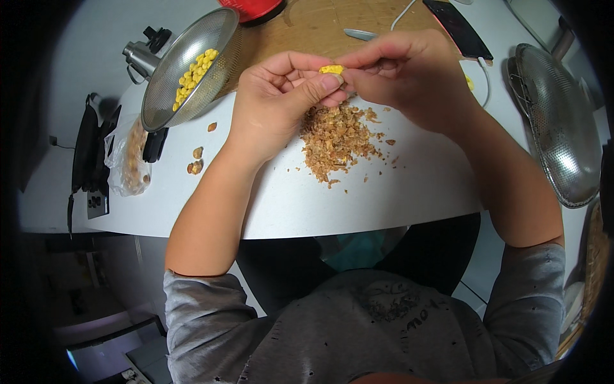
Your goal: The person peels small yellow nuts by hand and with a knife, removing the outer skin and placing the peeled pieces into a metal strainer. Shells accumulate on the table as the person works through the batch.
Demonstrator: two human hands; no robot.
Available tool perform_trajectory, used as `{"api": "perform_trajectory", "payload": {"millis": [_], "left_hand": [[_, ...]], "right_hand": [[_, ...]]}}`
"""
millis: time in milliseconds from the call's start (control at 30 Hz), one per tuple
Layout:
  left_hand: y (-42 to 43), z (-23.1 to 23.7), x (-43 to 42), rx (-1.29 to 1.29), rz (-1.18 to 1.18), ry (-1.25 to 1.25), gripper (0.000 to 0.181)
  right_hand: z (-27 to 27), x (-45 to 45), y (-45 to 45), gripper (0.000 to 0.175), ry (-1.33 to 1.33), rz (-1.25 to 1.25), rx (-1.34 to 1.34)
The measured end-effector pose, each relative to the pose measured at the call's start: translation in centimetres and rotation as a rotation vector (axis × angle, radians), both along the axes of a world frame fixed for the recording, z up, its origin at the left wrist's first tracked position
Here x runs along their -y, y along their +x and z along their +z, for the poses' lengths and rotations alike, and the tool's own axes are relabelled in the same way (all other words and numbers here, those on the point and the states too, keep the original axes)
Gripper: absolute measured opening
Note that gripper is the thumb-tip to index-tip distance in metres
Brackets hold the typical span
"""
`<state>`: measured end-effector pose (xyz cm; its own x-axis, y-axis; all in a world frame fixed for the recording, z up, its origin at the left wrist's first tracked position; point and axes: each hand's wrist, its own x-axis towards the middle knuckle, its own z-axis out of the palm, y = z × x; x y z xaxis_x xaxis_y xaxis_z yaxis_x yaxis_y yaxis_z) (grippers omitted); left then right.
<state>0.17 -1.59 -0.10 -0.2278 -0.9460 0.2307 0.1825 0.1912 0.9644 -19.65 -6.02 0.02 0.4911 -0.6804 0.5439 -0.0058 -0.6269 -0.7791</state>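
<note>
My left hand (276, 98) pinches a small yellow kernel (331, 70) between its thumb and fingers. At the kernel's right end, the thumb and forefinger of my right hand (412, 79) close on it. Both hands are above a heap of brown, flaky skins (336, 139) on the white table. A perforated metal colander (165, 91) stands to the left and is tilted in view, with several yellow kernels (194, 74) inside. Left of my left forearm lie a few unpeeled brown kernels (195, 167).
A clear plastic bag (129, 163) of brownish contents lies at the left, near black items. A metal strainer (559, 125) stands at the right. Beyond my hands are a wooden board (307, 29), a metal blade or handle (360, 34), a red container (254, 8) and a cabled phone (458, 29).
</note>
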Motion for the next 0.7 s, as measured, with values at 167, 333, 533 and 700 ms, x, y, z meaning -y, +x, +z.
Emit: {"api": "perform_trajectory", "payload": {"millis": [167, 333, 533, 700], "left_hand": [[-0.1, 0.0, -0.2, 0.127, 0.028, -0.110, 0.017], [-0.2, 0.1, -0.3, 0.157, 0.036, -0.104, 0.016], [0.1, 0.2, -0.2, 0.127, 0.008, -0.050, 0.016], [-0.1, 0.1, -0.4, 0.183, 0.065, -0.117, 0.016]], "right_hand": [[0.7, 0.3, -0.8, 0.011, 0.073, 0.039, -0.160], [0.4, 0.4, -0.8, 0.012, 0.086, 0.049, -0.166], [1.3, -0.1, -0.7, 0.013, 0.125, -0.005, -0.246], [0.6, 0.4, -0.8, 0.012, 0.227, 0.062, -0.115]]}}
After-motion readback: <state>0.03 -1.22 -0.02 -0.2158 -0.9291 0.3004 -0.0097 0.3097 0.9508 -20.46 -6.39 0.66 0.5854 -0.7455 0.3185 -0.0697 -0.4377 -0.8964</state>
